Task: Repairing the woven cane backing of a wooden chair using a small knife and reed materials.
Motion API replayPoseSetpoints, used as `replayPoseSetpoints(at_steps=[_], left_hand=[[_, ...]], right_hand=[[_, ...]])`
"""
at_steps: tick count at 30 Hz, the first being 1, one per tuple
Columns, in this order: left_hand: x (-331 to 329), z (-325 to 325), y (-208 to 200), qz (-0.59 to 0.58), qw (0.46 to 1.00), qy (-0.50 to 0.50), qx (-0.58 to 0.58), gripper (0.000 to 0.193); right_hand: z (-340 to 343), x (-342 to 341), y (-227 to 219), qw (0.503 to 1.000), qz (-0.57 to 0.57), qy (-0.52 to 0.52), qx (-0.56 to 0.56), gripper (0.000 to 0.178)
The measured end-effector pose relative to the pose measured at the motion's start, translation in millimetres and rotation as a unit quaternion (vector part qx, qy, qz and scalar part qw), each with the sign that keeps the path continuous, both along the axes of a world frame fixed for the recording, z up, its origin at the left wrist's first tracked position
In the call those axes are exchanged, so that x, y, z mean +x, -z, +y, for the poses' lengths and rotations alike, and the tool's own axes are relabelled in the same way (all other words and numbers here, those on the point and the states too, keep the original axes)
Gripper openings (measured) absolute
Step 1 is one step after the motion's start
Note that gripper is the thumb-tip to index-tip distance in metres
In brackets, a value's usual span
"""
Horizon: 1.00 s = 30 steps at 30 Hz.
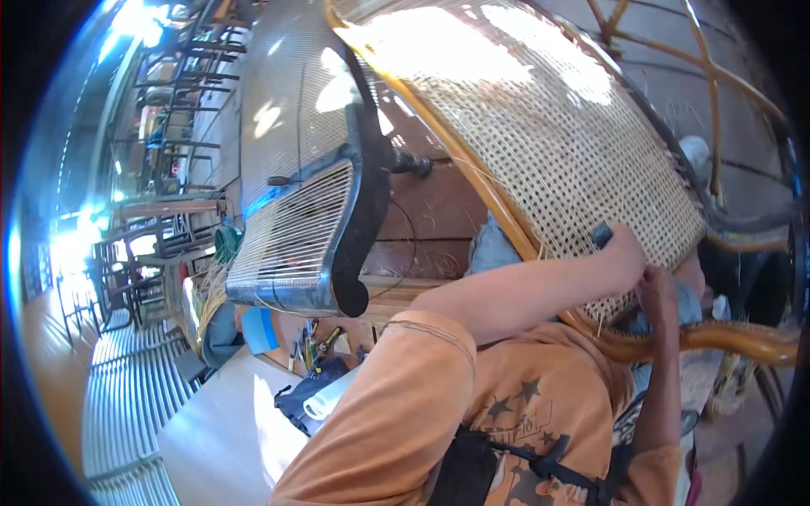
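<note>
A woven cane panel (540, 160) in a glossy honey-brown wooden frame (460, 156) leans across in front of me. Over its lower right part, my left hand (623, 253) is closed, and the dark blunt end of a small tool (602, 235) sticks out of it; the rest of the tool is hidden. Right beside it, my right hand (656, 291) is bent against the panel's lower edge. Its fingers are mostly hidden, so what they hold does not show. Loose cane ends stick out along the frame near both hands.
To the left stands a black-framed chair piece (359, 228) strung with parallel cane strands, with a wooden-handled tool (283, 180) on it. Hand tools (316, 341) lie below, near a white cylinder (329, 398). Bare wooden chair frames (713, 76) stand at right; more are stacked at far left.
</note>
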<state>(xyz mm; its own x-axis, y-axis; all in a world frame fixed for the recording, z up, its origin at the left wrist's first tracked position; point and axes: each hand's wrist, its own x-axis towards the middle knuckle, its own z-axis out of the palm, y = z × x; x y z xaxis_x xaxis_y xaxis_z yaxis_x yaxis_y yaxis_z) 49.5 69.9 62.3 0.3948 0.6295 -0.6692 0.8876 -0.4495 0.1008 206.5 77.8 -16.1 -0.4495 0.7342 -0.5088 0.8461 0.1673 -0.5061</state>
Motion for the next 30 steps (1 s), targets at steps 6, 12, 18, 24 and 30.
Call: replayPoseSetpoints(at_steps=[6, 12, 18, 24, 30], left_hand=[[2, -6, 40, -0.04, 0.996, -0.062, 0.047, 0.025], [11, 14, 37, -0.006, 0.999, -0.052, -0.006, 0.03], [-8, 18, 40, -0.019, 0.997, -0.078, -0.003, 0.033], [-61, 6, 6, 0.011, 0.988, -0.149, -0.042, 0.031], [-77, -9, 10, -0.016, 0.976, -0.216, -0.035, 0.031]], right_hand=[[-8, -16, -16, 0.99, -0.093, -0.019, 0.101, 0.018], [-6, -14, -18, 0.994, -0.046, -0.028, 0.094, 0.016], [-11, 3, 6, 0.967, 0.092, -0.097, 0.218, 0.012], [-7, -5, -2, 0.975, 0.063, -0.104, 0.187, 0.007], [10, -3, 13, 0.992, 0.122, -0.009, 0.033, 0.014]])
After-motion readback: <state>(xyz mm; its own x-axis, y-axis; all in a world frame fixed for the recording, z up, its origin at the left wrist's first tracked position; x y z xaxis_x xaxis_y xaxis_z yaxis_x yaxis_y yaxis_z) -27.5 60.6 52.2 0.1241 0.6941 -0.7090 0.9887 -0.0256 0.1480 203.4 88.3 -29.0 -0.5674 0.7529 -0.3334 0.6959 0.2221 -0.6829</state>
